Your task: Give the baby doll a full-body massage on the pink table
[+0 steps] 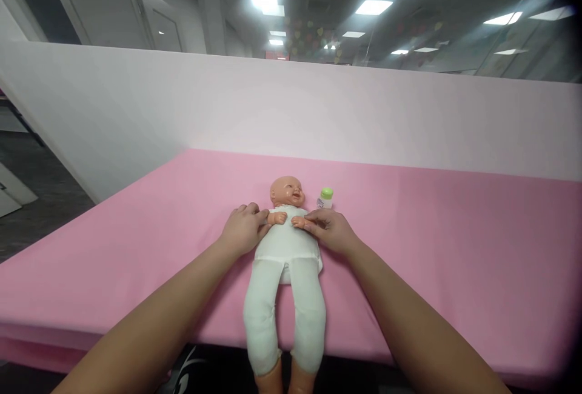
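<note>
While my left hand (243, 228) & right hand (330, 230) cup the doll (285, 242) at its sides w/ loose fingers, I'd grip evenly under both arms.

You are looking at a doll (285, 248) wearing a plain white suit, its head and tiny hands showing peach-orange. At its two o'clock, a small white bottle (325, 199) is wearing a light green cap. The tabletop (454, 248) is showing solid pink, unpatterned, and the backdrop (318, 115) behind is glowing pale pinkish white.
</note>
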